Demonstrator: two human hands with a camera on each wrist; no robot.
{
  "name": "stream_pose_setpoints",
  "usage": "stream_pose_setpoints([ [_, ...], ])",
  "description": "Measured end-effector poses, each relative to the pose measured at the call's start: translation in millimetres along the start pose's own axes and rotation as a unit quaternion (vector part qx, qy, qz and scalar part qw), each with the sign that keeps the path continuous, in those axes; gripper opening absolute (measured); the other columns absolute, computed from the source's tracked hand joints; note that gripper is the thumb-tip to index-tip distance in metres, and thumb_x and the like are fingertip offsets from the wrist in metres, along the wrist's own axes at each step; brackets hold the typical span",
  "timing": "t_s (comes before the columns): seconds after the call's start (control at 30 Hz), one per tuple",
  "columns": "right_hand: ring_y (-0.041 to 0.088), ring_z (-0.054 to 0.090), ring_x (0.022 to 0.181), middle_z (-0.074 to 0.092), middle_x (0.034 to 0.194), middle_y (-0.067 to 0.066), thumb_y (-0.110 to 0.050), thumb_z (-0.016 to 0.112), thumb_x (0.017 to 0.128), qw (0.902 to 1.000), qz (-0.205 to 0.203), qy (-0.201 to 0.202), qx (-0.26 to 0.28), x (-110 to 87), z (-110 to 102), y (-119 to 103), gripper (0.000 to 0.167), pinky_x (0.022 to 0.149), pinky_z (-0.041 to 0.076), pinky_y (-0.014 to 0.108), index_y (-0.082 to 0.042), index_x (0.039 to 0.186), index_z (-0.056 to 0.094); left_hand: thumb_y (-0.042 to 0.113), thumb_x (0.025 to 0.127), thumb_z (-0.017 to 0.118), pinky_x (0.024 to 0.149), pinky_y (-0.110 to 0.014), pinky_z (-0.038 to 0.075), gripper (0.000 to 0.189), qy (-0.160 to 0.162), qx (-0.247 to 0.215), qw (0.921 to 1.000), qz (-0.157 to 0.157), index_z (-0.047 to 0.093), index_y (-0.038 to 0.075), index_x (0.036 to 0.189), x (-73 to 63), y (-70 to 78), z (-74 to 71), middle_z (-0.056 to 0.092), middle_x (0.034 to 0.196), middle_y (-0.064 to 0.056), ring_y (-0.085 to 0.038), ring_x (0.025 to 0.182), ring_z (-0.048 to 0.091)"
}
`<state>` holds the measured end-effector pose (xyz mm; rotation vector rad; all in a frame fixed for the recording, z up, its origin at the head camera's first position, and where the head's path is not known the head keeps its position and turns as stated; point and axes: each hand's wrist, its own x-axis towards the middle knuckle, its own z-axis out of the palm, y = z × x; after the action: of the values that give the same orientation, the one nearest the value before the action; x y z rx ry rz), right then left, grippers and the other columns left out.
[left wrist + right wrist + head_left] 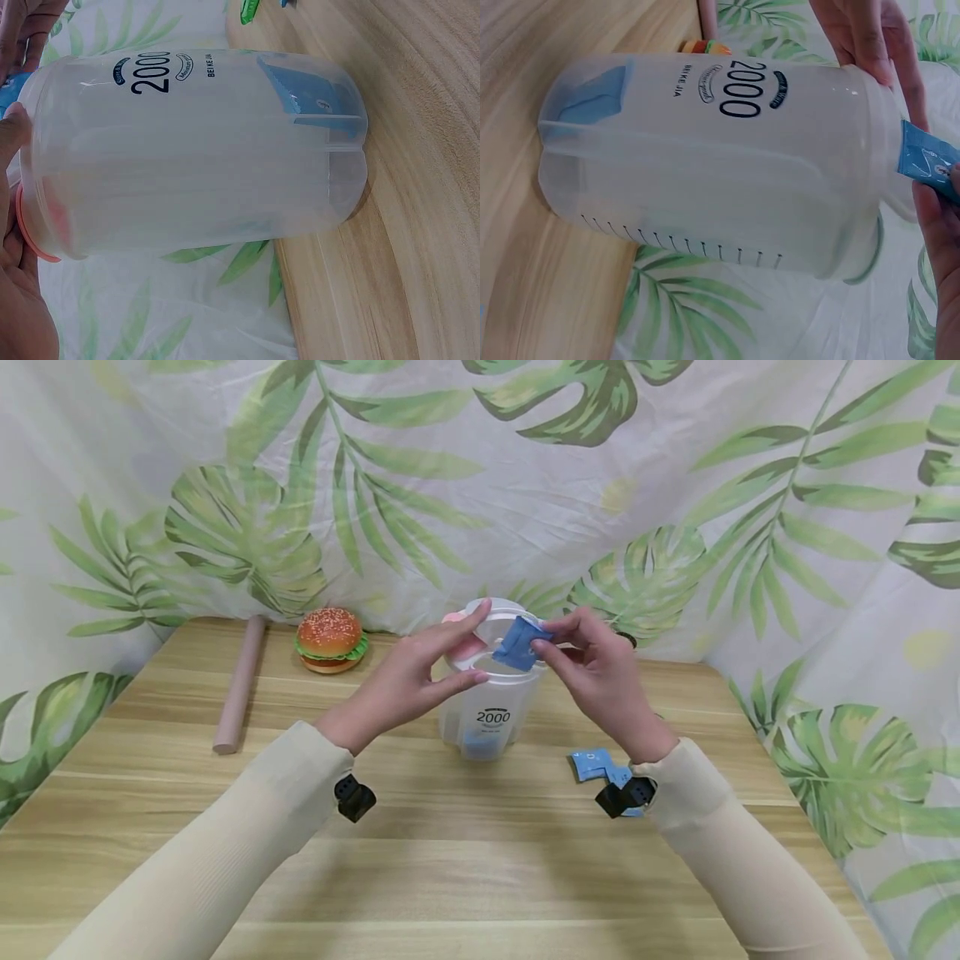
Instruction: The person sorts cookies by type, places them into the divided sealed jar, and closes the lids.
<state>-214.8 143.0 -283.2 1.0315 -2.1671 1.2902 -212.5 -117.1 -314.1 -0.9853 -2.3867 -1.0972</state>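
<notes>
A translucent plastic storage canister [491, 710] marked 2000 stands upright on the table, its top divided by a lid with a pink flap [467, 647]. My left hand [408, 677] holds its rim, thumb at the front and fingers towards the back. Between thumb and fingers, my right hand [600, 672] pinches a small blue packet [521, 643] over the canister's top. Through the wall, another blue packet [319, 94] shows at the bottom of one compartment. Several more blue packets [592, 764] lie on the table below my right wrist, partly hidden by it.
A toy hamburger [331, 640] sits at the back left of the wooden table [420, 877]. Left of it lies a pinkish rod [242, 685]. A leaf-patterned cloth [525, 510] hangs behind the table. A small dark object [627, 639] shows partly behind my right hand.
</notes>
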Motion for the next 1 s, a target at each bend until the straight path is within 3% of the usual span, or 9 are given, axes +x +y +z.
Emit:
stream_pose_setpoints([
  [0.17, 0.029, 0.078, 0.09, 0.076, 0.107, 0.02, 0.004, 0.073, 0.094, 0.9989, 0.0, -0.043, -0.021, -2.0, 9.4, 3.3, 0.016, 0.081, 0.063, 0.022, 0.006, 0.105, 0.062, 0.022, 0.095, 0.079, 0.118, -0.045, 0.048, 0.08, 0.002, -0.001, 1.0, 0.004, 0.037, 0.015, 0.163, -0.6, -0.8, 0.3, 0.059, 0.155, -0.009, -0.025, 0.136, 0.061],
  [0.33, 0.026, 0.076, 0.092, 0.076, 0.106, 0.017, 0.004, 0.075, 0.093, 0.9972, -0.013, -0.068, -0.027, -4.4, 12.1, 3.8, 0.015, 0.085, 0.065, 0.031, 0.004, 0.105, 0.066, 0.022, 0.095, 0.079, 0.117, -0.044, 0.048, 0.08, 0.002, -0.003, 1.0, 0.006, 0.037, 0.015, 0.163, -1.3, -1.3, 0.8, 0.058, 0.156, -0.008, -0.025, 0.137, 0.06],
  [0.67, 0.02, 0.073, 0.099, 0.076, 0.108, 0.01, 0.0, 0.075, 0.094, 0.9913, -0.056, -0.104, -0.059, -5.1, 9.8, 7.1, 0.009, 0.089, 0.063, 0.029, -0.002, 0.103, 0.077, 0.022, 0.096, 0.078, 0.121, -0.045, 0.045, 0.08, 0.002, 0.007, 0.9999, 0.01, 0.037, 0.014, 0.163, -0.5, -0.7, 0.3, 0.05, 0.163, -0.006, -0.026, 0.141, 0.057],
  [1.0, 0.026, 0.069, 0.11, 0.072, 0.118, 0.013, -0.002, 0.072, 0.097, 0.9815, -0.075, -0.139, -0.108, -6.4, 6.8, 7.3, 0.009, 0.09, 0.06, 0.037, -0.001, 0.102, 0.079, 0.022, 0.097, 0.077, 0.119, -0.044, 0.046, 0.079, -0.002, 0.006, 1.0, 0.003, 0.036, 0.015, 0.164, -1.8, 0.6, -0.9, 0.05, 0.163, -0.006, -0.025, 0.139, 0.058],
])
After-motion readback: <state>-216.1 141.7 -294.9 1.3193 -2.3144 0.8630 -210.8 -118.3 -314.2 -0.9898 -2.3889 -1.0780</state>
